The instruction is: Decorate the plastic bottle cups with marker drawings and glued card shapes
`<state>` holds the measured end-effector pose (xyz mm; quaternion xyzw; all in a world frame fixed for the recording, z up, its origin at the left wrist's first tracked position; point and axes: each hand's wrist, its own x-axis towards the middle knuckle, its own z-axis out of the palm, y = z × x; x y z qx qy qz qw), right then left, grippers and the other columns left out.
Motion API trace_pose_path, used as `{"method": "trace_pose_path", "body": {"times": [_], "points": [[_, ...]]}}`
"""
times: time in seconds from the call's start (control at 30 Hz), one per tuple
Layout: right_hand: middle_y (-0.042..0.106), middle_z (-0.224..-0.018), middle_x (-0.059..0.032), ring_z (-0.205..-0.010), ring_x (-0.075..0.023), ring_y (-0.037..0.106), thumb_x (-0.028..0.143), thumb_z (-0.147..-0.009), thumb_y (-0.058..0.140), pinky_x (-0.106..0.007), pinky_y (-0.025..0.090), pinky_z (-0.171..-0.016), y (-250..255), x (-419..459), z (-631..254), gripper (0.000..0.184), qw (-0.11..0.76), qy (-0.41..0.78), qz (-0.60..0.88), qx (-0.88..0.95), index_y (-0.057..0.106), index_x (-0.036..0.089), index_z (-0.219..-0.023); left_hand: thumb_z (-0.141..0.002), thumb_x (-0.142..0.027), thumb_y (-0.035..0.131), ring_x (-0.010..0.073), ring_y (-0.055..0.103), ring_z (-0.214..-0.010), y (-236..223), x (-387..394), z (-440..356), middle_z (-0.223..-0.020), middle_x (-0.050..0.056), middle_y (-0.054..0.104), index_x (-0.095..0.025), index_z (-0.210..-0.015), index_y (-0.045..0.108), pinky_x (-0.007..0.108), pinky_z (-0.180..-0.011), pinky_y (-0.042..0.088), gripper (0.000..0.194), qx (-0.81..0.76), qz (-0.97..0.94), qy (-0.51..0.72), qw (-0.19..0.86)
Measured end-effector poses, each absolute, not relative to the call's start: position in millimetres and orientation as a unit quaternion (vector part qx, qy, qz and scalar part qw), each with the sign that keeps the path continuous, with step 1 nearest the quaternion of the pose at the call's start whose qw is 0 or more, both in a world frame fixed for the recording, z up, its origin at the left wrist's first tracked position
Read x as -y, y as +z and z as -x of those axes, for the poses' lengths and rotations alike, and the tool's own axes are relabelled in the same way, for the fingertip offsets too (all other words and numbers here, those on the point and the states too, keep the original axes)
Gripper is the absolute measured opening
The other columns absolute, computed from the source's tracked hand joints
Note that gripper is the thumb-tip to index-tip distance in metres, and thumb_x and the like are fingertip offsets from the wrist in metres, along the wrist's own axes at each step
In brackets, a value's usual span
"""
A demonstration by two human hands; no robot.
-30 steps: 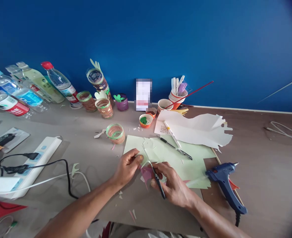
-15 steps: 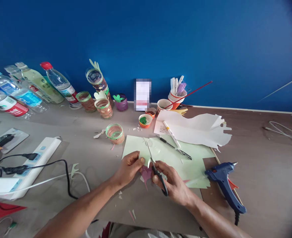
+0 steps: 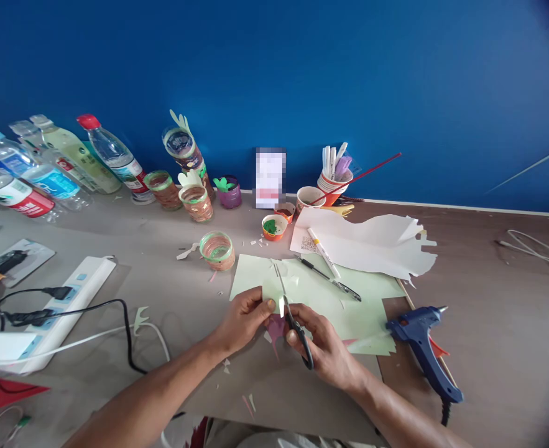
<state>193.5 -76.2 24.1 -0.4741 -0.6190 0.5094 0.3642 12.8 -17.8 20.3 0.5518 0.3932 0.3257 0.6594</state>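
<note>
My left hand [image 3: 244, 317] pinches the near edge of a pale green paper piece [image 3: 274, 287], thumb on top. My right hand [image 3: 323, 345] is closed around the black handles of a pair of scissors [image 3: 289, 311], whose blades point away from me and cut into that green paper. A small pink paper scrap [image 3: 276, 326] lies on the table just under both hands. The larger pale green sheet [image 3: 349, 305] lies flat beyond and to the right of my hands.
A blue glue gun [image 3: 421, 345] lies right of the green sheet. Pens [image 3: 327, 270] rest on white paper [image 3: 377, 246]. Decorated cups [image 3: 217, 250], paint cups [image 3: 274, 226], a pen cup [image 3: 332, 177] and bottles [image 3: 110, 155] line the back. A power strip [image 3: 55, 314] with cables sits left.
The scissors have swung from leaning left to nearly upright and advanced into the green paper. My left hand has shifted slightly right along the paper's edge.
</note>
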Motion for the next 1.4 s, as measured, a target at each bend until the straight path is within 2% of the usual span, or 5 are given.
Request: {"method": "trace_pose_path", "body": {"times": [0.23,0.73,1.03,1.23,1.4], "points": [[0.061,-0.075,-0.0027,-0.074,-0.0175,0.054,0.065,-0.091,0.047,-0.029,0.045,-0.07,20.0,77.4,-192.8,0.052,0.366,0.496,0.489,0.618,0.064,0.017,-0.102,-0.085,-0.052,0.059,0.0114,0.042,-0.056,17.6,17.7,-12.1,-0.059,-0.004,0.047,-0.017,-0.068,0.057,0.024,-0.055,0.034,0.039,-0.396,-0.561,0.326,0.65],[0.042,-0.065,0.004,-0.059,-0.0121,0.034,0.057,-0.093,0.049,-0.025,0.032,-0.054,17.6,76.1,-188.1,0.037,0.393,0.508,0.464,0.609,0.053,0.02,-0.087,-0.084,-0.059,0.055,0.0113,0.04,-0.056,17.4,18.1,-12.4,-0.058,-0.004,0.044,-0.018,-0.066,0.05,0.024,-0.054,0.033,0.045,-0.414,-0.58,0.317,0.626],[0.032,-0.061,0.0073,-0.056,-0.0109,0.028,0.054,-0.094,0.048,-0.025,0.029,-0.054,15.8,75.3,-187.9,0.035,0.385,0.472,0.483,0.629,0.045,0.022,-0.079,-0.086,-0.05,0.055,0.0112,0.044,-0.056,20.3,14.8,-9.0,-0.058,-0.004,0.048,-0.02,-0.063,0.048,0.024,-0.057,0.036,0.039,-0.449,-0.593,0.339,0.577],[0.036,-0.061,0.0066,-0.057,-0.0111,0.031,0.05,-0.094,0.048,-0.025,0.031,-0.055,13.2,76.4,-189.6,0.032,0.367,0.468,0.496,0.633,0.048,0.021,-0.081,-0.086,-0.047,0.055,0.0116,0.046,-0.056,20.1,13.2,-9.1,-0.058,-0.004,0.048,-0.02,-0.063,0.049,0.024,-0.057,0.038,0.035,-0.452,-0.586,0.353,0.572],[0.043,-0.062,0.0048,-0.059,-0.012,0.035,0.047,-0.094,0.049,-0.024,0.033,-0.055,12.8,78.4,-189.9,0.029,0.349,0.479,0.506,0.626,0.055,0.019,-0.092,-0.087,-0.044,0.056,0.0108,0.047,-0.057,13.4,8.2,-5.0,-0.057,-0.005,0.05,-0.019,-0.067,0.052,0.023,-0.059,0.038,0.032,-0.462,-0.568,0.377,0.567]]}}
